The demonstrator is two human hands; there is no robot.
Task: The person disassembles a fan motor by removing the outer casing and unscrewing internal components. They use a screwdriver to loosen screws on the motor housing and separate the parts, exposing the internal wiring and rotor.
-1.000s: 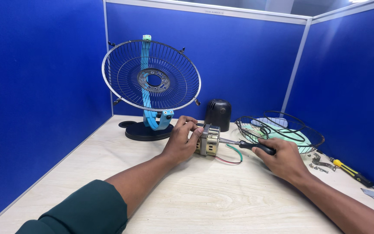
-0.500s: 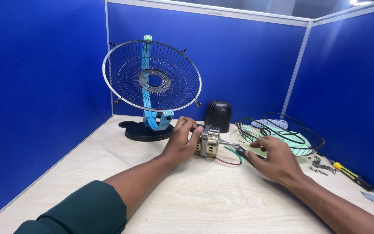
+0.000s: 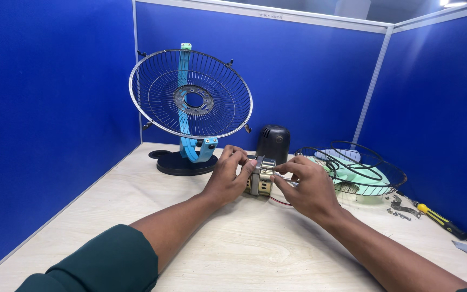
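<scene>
Right hand (image 3: 306, 186) now off screwdriver, gripping motor (image 3: 260, 177)

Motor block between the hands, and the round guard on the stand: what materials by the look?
Motor block: looks like bare metal, a stack of dull grey plates with brassy-yellow parts, probably steel and copper windings; too small to be sure. The left hand and right hand both hold it. Round guard: thin wire with a bright, chrome-like shine, likely plated steel. Its stand: matte black base, light blue upright, probably plastic.
</scene>
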